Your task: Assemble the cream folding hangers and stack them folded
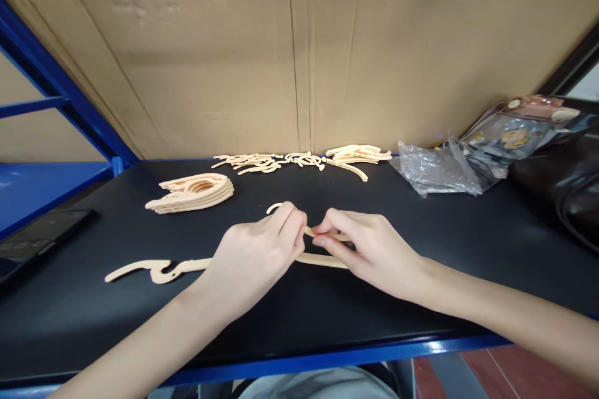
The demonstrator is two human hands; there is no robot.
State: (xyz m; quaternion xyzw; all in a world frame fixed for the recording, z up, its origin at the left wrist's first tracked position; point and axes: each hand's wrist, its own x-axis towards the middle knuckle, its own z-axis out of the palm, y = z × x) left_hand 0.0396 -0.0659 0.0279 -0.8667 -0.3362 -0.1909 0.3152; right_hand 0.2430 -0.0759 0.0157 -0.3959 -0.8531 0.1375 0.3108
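Note:
My left hand (pixel 259 252) and my right hand (pixel 362 243) meet at the middle of the black table (pixel 421 299), both pinched on thin cream plastic pieces. Between the fingertips runs a small cream hook piece (pixel 309 232); its curved end (pixel 274 206) shows above my left hand. Under both hands lies a long cream hanger part (pixel 154 270), which stretches out to the left and ends in a notched arm. A neat stack of cream hanger parts (pixel 194 191) sits farther back to the left.
Loose cream hooks and arms (pixel 304 161) lie scattered along the cardboard back wall. Crumpled clear plastic bags (pixel 435 168) and printed packets (pixel 515 134) are at the right, by a dark bag (pixel 566 193). A black phone (pixel 37 238) lies at the left edge. Blue shelf frame (pixel 56 93) stands left.

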